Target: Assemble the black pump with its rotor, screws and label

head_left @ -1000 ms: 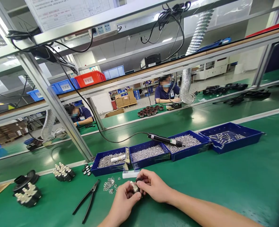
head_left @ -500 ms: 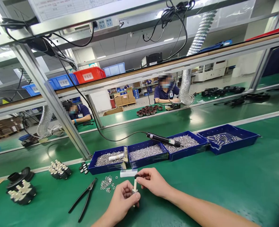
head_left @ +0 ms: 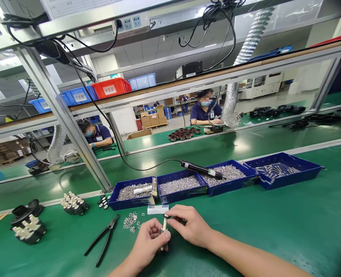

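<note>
My left hand (head_left: 151, 242) is closed around a small part with a cream shaft (head_left: 165, 224) that stands upright. At the top of that shaft sits a small black ring (head_left: 167, 216), pinched between the thumb and fingers of my right hand (head_left: 190, 226). Just behind my hands lies a white translucent strip (head_left: 156, 209). Small metal rings (head_left: 131, 220) are scattered left of my left hand. Black-handled pliers (head_left: 105, 235) lie open on the green table (head_left: 245, 227), farther left.
Blue trays (head_left: 183, 187) of small metal parts run along the back, with a black electric screwdriver (head_left: 201, 169) across them. Black-and-cream assemblies (head_left: 29, 230) stand at the left. A metal post (head_left: 63, 119) rises behind. Two people (head_left: 205, 109) sit beyond the shelf.
The black ring has tilted flatter and now sits at the shaft's top. My right hand's fingers have shifted slightly around it. The whole view has moved a little.
</note>
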`<state>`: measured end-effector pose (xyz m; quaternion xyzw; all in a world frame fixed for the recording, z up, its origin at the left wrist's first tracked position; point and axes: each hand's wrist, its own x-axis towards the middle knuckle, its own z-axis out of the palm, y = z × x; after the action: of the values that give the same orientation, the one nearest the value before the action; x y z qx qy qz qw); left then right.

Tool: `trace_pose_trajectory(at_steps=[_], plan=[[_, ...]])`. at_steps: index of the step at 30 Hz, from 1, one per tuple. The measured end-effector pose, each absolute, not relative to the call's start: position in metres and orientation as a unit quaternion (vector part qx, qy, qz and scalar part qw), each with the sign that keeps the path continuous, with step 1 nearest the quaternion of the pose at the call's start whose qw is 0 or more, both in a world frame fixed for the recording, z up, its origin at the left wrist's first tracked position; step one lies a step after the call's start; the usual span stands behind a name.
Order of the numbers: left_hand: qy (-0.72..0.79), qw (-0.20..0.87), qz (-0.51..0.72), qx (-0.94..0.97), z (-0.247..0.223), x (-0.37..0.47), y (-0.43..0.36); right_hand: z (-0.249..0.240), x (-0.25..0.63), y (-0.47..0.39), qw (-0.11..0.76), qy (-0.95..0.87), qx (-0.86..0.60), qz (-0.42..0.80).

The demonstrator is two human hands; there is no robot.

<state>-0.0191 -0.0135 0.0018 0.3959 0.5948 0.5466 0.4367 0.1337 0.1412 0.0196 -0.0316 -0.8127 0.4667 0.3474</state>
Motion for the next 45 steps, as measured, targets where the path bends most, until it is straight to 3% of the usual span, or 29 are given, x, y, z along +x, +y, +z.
trace_pose_trajectory(at_steps=[6, 12, 14, 18, 19, 24, 26, 28, 32, 33, 35, 40, 42, 45], plan=[[0.630, 0.390, 0.537, 0.403, 0.009, -0.014, -0.017, 0.015, 0.136, 0.145, 0.375, -0.842, 0.013, 0.387], [0.584, 0.480, 0.541, 0.370, 0.011, -0.013, -0.017, 0.016, 0.136, 0.149, 0.414, -0.844, 0.087, 0.330], [0.629, 0.423, 0.522, 0.390, 0.012, -0.011, -0.019, 0.017, 0.137, 0.144, 0.402, -0.857, 0.066, 0.316], [0.762, 0.196, 0.418, 0.453, 0.016, -0.009, -0.025, 0.015, 0.137, 0.131, 0.367, -0.877, -0.002, 0.310], [0.767, 0.190, 0.412, 0.453, 0.016, -0.009, -0.026, 0.015, 0.138, 0.130, 0.367, -0.883, 0.003, 0.294], [0.586, 0.516, 0.515, 0.353, 0.022, -0.012, -0.020, 0.017, 0.145, 0.146, 0.394, -0.882, 0.120, 0.227], [0.544, 0.569, 0.514, 0.341, 0.023, -0.013, -0.018, 0.019, 0.147, 0.152, 0.394, -0.877, 0.148, 0.233], [0.588, 0.509, 0.518, 0.356, 0.022, -0.013, -0.019, 0.018, 0.146, 0.150, 0.376, -0.879, 0.120, 0.268], [0.765, 0.190, 0.416, 0.453, 0.018, -0.010, -0.026, 0.010, 0.139, 0.133, 0.299, -0.878, -0.018, 0.373], [0.778, 0.155, 0.398, 0.462, 0.018, -0.010, -0.027, 0.009, 0.138, 0.129, 0.292, -0.874, -0.037, 0.386], [0.760, 0.216, 0.435, 0.432, 0.018, -0.009, -0.027, 0.009, 0.137, 0.127, 0.299, -0.862, -0.040, 0.407], [0.595, 0.513, 0.520, 0.335, 0.022, -0.012, -0.021, 0.017, 0.141, 0.137, 0.327, -0.842, 0.021, 0.428], [0.593, 0.519, 0.512, 0.342, 0.021, -0.013, -0.021, 0.017, 0.142, 0.137, 0.324, -0.849, 0.023, 0.417], [0.709, 0.341, 0.461, 0.411, 0.020, -0.011, -0.025, 0.012, 0.140, 0.130, 0.317, -0.858, 0.005, 0.404]])
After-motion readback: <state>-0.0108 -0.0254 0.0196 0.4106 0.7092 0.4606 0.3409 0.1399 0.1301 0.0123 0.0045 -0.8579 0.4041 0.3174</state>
